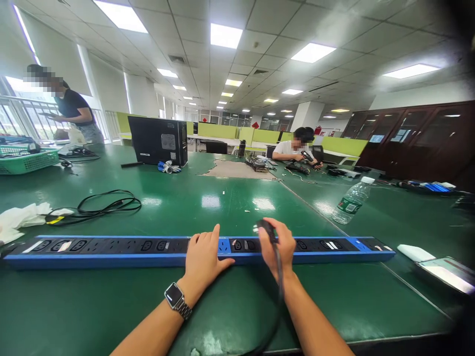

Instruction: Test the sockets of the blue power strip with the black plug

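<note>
A long blue and black power strip (126, 259) lies across the green table in front of me, with rows of sockets along its top. My left hand (204, 257) rests on it left of the middle, fingers over the far edge and thumb stretched out along the near side. Above the strip, my right hand (280, 244) grips a black power plug (266, 228) whose metal prongs face up and left, apart from the sockets. From the plug a black cord (279, 291) hangs down past my right wrist toward the table's near edge.
A coiled black cable (100, 205) and white tissue (24, 217) lie at the left. Farther back are a green basket (29, 160), a black computer case (158, 141) and gloves (168, 167). A plastic bottle (352, 201) and a phone (447, 272) are at right. Two people work beyond.
</note>
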`<action>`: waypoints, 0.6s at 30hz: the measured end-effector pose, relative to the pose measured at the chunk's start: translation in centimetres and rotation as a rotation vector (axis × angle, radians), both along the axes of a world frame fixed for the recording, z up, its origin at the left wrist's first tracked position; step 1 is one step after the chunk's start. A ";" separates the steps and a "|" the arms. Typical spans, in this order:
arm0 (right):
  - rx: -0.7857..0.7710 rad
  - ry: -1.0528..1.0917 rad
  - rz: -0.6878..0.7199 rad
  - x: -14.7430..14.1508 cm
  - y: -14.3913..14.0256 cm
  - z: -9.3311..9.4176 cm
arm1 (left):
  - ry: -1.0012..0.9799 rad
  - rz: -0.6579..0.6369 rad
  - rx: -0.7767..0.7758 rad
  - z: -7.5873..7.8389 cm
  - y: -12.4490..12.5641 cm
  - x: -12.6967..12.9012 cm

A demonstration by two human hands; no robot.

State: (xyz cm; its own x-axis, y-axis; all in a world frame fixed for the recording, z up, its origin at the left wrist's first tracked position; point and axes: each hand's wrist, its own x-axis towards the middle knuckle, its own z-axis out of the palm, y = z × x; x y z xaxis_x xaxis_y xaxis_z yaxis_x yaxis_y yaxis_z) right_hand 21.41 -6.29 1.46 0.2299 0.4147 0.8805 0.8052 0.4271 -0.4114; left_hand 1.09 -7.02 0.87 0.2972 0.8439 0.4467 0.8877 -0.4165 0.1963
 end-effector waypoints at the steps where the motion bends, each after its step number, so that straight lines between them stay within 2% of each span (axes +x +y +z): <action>1: -0.064 0.054 -0.011 1.0 0.0 -0.2 | -0.002 -0.001 0.002 0.0 0.0 0.0; 4: -0.273 0.145 0.014 3.4 -0.2 -1.2 | -0.009 -0.013 -0.006 0.0 0.0 0.0; 8: -0.477 0.148 0.066 4.5 -0.6 -2.0 | -0.024 -0.025 -0.005 0.0 0.1 0.0; 18: -0.484 -0.022 0.080 4.4 -0.6 -1.7 | -0.031 -0.037 -0.015 0.0 0.0 -0.2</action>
State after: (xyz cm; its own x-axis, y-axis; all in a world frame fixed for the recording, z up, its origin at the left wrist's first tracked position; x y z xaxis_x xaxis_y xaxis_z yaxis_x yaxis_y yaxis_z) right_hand 25.85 -6.85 -0.28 0.1639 0.7931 0.5866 0.7883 0.2522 -0.5612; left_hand 0.89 -7.00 0.92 0.3146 0.8393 0.4435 0.8652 -0.4457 0.2296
